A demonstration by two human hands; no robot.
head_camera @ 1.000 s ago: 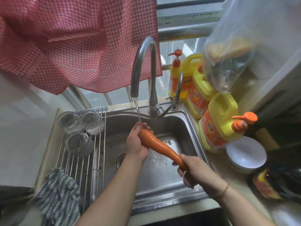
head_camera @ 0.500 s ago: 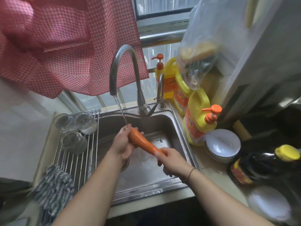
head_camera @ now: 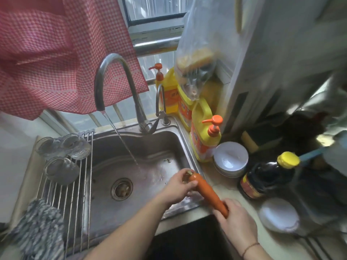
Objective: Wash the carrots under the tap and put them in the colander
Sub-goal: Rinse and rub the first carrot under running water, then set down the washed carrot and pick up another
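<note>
Fingers and thumb of the left hand (head_camera: 179, 186) curl round the thick stem end of the carrot (head_camera: 207, 193), and the right hand (head_camera: 237, 220) wraps the tapered tip, so the root lies slantwise between the two hands, above the front right corner of the sink (head_camera: 105, 212) and its rim. Held at both ends like this it can be turned and rubbed along its length, which looks like the reason for the double grip. Water runs from the tap (head_camera: 112, 79) in a thin stream that lands on the sink floor well apart from the carrot (so the carrot is not under it now). Beside the basin, a roll-up rack (head_camera: 82, 194) carries three upturned glasses (head_camera: 62, 170), placed there to drain. No colander shows anywhere in view, so I judge the putting-away step not yet done; yellow detergent bottles (head_camera: 203, 136) stand at the sink's right edge
</note>
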